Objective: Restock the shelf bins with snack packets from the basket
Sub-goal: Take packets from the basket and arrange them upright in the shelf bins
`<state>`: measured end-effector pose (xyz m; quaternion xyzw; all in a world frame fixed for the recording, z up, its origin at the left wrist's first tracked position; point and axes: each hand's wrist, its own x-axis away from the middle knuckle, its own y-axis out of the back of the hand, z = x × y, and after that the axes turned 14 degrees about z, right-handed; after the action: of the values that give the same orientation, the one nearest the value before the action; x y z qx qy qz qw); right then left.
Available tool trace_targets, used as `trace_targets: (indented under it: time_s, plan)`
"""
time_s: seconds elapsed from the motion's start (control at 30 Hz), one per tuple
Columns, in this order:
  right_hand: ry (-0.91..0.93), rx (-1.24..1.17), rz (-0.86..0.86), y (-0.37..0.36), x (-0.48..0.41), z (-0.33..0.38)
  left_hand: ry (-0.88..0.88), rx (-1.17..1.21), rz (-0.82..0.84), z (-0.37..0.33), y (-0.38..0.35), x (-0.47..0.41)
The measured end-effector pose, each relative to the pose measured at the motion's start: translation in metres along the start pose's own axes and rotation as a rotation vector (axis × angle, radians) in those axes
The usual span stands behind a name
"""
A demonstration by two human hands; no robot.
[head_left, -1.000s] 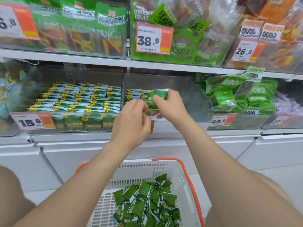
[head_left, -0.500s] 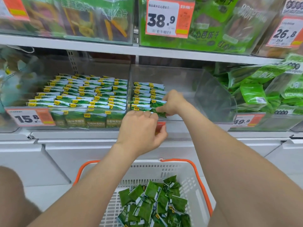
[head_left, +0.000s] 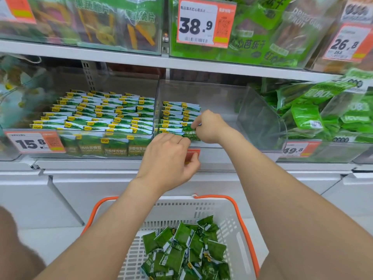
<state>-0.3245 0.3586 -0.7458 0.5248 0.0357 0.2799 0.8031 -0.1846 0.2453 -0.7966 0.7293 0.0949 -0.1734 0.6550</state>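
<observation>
Small green snack packets (head_left: 185,251) lie heaped in a white basket (head_left: 240,215) with orange handles, low in the view. A clear middle shelf bin (head_left: 222,98) holds two short rows of the same packets (head_left: 177,112) along its left side. My right hand (head_left: 211,127) reaches into this bin and pinches a green packet (head_left: 189,135) at the front of the rows. My left hand (head_left: 169,158) is at the bin's front wall, fingers curled over its top edge and thumb against the orange price tag (head_left: 191,153).
The bin to the left (head_left: 101,116) is packed with neat rows of the same packets behind a 15.8 tag. A bin of larger green bags (head_left: 314,116) stands to the right. Above, a shelf (head_left: 141,61) carries dried fruit bags. White cabinet fronts lie below.
My right hand has brought its packet down from above the bin to the front of the rows. My left hand has dropped to the bin's front wall. The camera has moved closer.
</observation>
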Motion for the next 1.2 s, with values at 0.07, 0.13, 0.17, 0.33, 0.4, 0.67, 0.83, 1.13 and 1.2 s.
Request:
trace_targets:
  time_s: [0.07, 0.13, 0.17, 0.33, 0.4, 0.67, 0.83, 1.13, 1.2]
  plan:
    - [0.027, 0.020, -0.027, 0.000, 0.015, 0.001, -0.049, 0.116, -0.072, 0.002, 0.002, 0.004]
    - [0.062, 0.003, -0.114, -0.001, 0.031, 0.006, -0.109, 0.153, -0.194, 0.000, 0.003, 0.013]
    - [0.097, 0.015, -0.182, -0.002, 0.039, 0.009, -0.107, 0.125, -0.273, -0.003, 0.003, 0.019]
    - [0.292, 0.164, -0.449, -0.014, 0.092, 0.025, -0.100, 0.055, -0.316, -0.016, -0.021, 0.055]
    - [0.316, 0.274, -0.362, -0.025, 0.115, 0.028, -0.122, 0.138, -0.081, -0.015, -0.045, 0.068]
    - [0.161, 0.677, 0.396, -0.112, 0.149, -0.027, -0.163, 0.075, 0.890, -0.041, -0.117, 0.120]
    - [0.005, 0.803, 0.788, -0.161, 0.159, -0.068, -0.140, 0.105, 1.253, -0.060, -0.180, 0.151]
    - [0.080, 0.732, 0.862, -0.174, 0.143, -0.075, -0.150, 0.150, 1.498, -0.069, -0.243, 0.191]
    - [0.088, 0.737, 0.886, -0.173, 0.139, -0.071, -0.172, 0.130, 1.416, -0.069, -0.247, 0.191]
